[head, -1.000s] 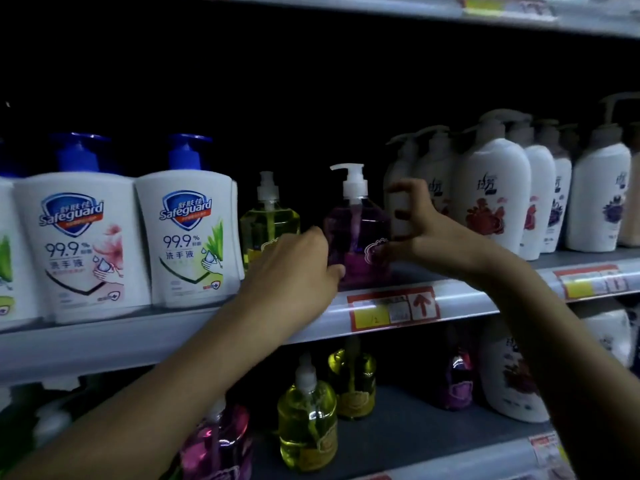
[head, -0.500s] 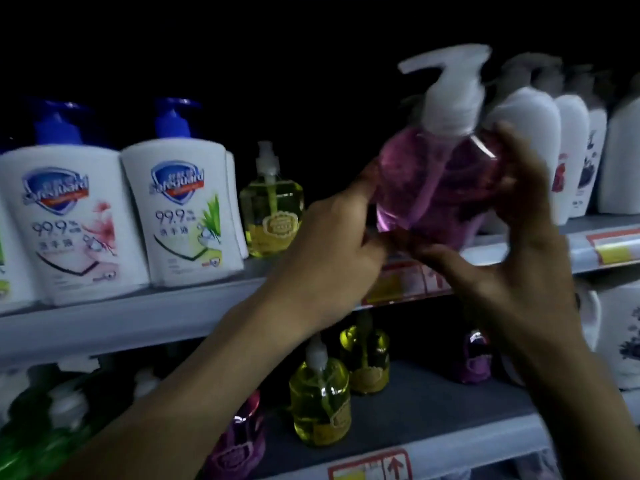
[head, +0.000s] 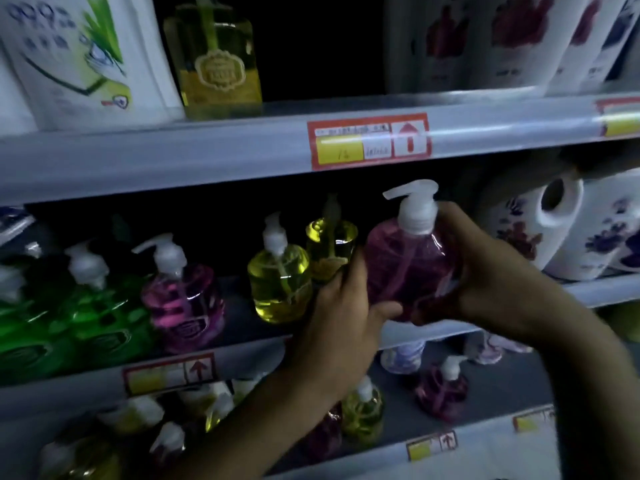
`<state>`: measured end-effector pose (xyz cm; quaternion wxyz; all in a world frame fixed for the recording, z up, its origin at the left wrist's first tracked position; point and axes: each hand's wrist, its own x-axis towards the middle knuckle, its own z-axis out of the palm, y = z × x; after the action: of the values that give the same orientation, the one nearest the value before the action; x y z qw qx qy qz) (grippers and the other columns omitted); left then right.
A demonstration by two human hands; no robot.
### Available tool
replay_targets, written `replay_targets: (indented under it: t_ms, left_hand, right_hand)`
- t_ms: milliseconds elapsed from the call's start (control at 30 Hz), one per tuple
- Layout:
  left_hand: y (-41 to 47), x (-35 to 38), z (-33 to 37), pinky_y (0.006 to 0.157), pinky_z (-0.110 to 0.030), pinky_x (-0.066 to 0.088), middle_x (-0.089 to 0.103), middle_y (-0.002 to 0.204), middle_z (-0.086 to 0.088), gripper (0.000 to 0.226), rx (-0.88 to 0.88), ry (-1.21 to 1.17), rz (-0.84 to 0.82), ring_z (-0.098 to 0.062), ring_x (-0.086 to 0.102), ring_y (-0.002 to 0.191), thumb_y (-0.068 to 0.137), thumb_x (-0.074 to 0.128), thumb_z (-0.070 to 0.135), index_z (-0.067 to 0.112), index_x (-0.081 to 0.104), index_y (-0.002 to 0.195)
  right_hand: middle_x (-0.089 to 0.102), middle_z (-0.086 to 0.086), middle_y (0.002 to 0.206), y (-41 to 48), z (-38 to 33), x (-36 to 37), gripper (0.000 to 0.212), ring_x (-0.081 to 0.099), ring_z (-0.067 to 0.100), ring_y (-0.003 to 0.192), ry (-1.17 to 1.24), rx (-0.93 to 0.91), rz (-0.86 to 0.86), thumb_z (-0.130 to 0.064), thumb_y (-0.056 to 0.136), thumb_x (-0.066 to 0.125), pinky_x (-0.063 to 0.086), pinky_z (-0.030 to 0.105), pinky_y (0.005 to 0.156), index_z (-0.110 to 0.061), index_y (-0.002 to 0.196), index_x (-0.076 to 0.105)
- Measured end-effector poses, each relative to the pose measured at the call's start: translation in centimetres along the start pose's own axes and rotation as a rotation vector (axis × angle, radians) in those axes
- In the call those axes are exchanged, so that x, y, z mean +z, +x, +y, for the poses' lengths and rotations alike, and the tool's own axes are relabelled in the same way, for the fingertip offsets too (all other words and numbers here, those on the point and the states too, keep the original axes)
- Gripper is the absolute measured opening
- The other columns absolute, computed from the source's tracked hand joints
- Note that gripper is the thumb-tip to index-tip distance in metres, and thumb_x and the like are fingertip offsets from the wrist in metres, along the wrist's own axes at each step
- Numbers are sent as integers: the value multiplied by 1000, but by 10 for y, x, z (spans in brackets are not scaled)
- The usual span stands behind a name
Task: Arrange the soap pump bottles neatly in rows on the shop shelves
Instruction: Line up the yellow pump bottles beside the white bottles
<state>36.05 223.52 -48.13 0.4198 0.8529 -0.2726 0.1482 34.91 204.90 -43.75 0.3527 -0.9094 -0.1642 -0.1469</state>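
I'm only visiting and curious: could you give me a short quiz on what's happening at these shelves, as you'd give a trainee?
1. Multiple choice: what colour is the soap in the held pump bottle? A green, B pink, C yellow.
2. True or false: the left hand alone holds it, while the right hand hangs free.
3. Fill in: the shelf bottle just left of the left hand holds ___ soap.
Key: 1 B; 2 false, both hands hold it; 3 yellow.
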Motion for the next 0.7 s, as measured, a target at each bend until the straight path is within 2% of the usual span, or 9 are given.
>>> replay_targets:
  t_ms: [67, 133, 167, 267, 367, 433, 533, 633, 700]
  left_hand:
    - [16, 12, -13, 81, -7, 44, 57, 128, -8, 67, -73, 19, -17, 11, 58, 96, 91, 62, 18, 22, 27, 147]
    - [31, 23, -23, 91, -29, 49, 54, 132, -13, 73, -120, 114, -10, -14, 58, 113, 91, 62, 19, 22, 18, 150]
    - [37, 27, -26, 93, -35, 48, 52, 133, -15, 76, -133, 157, -19, -24, 55, 116, 91, 62, 19, 21, 15, 151]
    - [52, 37, -33, 88, -29, 44, 51, 132, -15, 71, -171, 173, -84, -27, 53, 117, 93, 59, 15, 16, 16, 149]
    - [60, 47, -43, 87, -29, 41, 53, 129, -14, 61, -243, 144, -147, -28, 53, 117, 92, 60, 13, 12, 27, 143]
    - [60, 52, -47, 82, -29, 41, 57, 122, -14, 52, -276, 128, -174, -28, 55, 113, 92, 60, 14, 11, 34, 136]
    - [57, 52, -51, 76, -29, 40, 59, 116, -14, 43, -289, 115, -205, -28, 59, 107, 94, 57, 18, 9, 38, 132]
    - [44, 36, -49, 86, -31, 45, 56, 125, -8, 44, -224, 124, -200, -24, 55, 113, 95, 54, 27, 16, 41, 136]
    - [21, 15, -49, 79, -17, 44, 57, 119, 1, 38, -176, 144, -76, -13, 56, 104, 97, 51, 31, 21, 46, 133]
  right_hand:
    - [64, -22, 105, 10, 12, 18, 98, 62, -6, 93, -15, 30, 54, -16, 47, 92, 49, 13, 75, -49, 121, 37]
    - [65, -19, 105, 17, 24, 32, 96, 63, 2, 93, 24, 73, 126, -19, 49, 90, 49, 17, 75, -46, 125, 36]
    - [65, -17, 104, 19, 30, 35, 95, 64, 5, 90, 42, 89, 156, -20, 51, 89, 49, 16, 73, -43, 127, 36]
    - [63, -16, 99, 29, 35, 47, 93, 62, 2, 80, 26, 141, 198, -22, 54, 87, 45, 10, 63, -38, 130, 36]
    - [65, -8, 91, 29, 45, 56, 91, 63, 6, 76, -1, 198, 180, -18, 60, 84, 45, 20, 63, -38, 133, 35]
    - [66, -5, 93, 29, 50, 59, 90, 63, 16, 82, -4, 241, 149, -15, 65, 80, 45, 26, 69, -38, 138, 33]
    - [64, -4, 108, 30, 53, 64, 95, 61, 18, 98, 24, 321, 111, -11, 69, 77, 44, 28, 82, -36, 146, 26]
    - [65, 4, 113, 28, 50, 65, 99, 62, 30, 103, -30, 379, 86, -15, 68, 80, 46, 33, 82, -34, 147, 23]
    - [62, 13, 116, 25, 40, 63, 90, 59, 37, 104, -136, 443, 183, -22, 66, 81, 47, 37, 81, -28, 142, 32]
